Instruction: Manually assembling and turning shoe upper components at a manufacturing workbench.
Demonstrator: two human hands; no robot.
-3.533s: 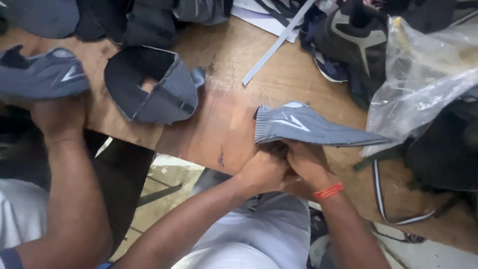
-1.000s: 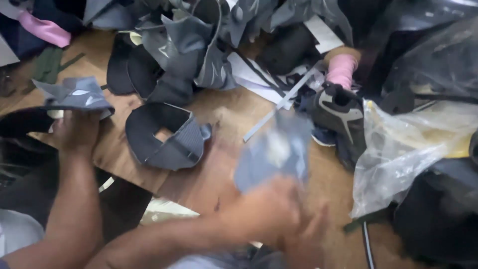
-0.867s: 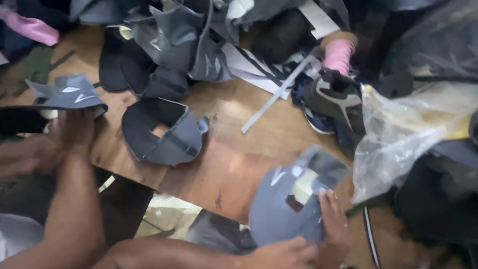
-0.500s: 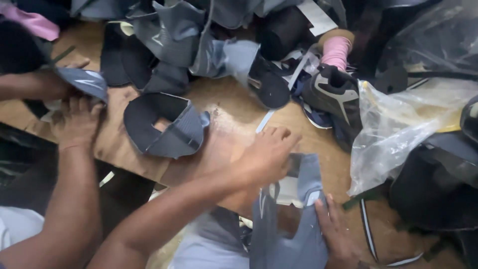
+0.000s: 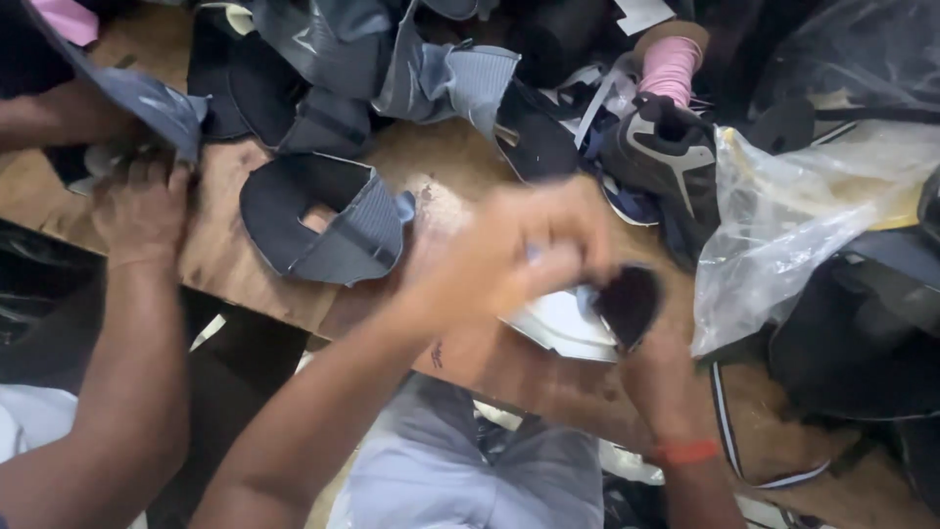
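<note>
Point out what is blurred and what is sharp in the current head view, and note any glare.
Head view: the left hand is smeared by motion blur, as is the pale shoe piece under it; the grey shoe upper on the wooden table is fairly crisp; the clear plastic bag shows whitish glare.

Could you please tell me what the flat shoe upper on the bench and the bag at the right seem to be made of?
Shoe upper: looks like ribbed knit fabric, matte grey. Bag: seemingly thin clear plastic film, glossy and wrinkled.
</note>
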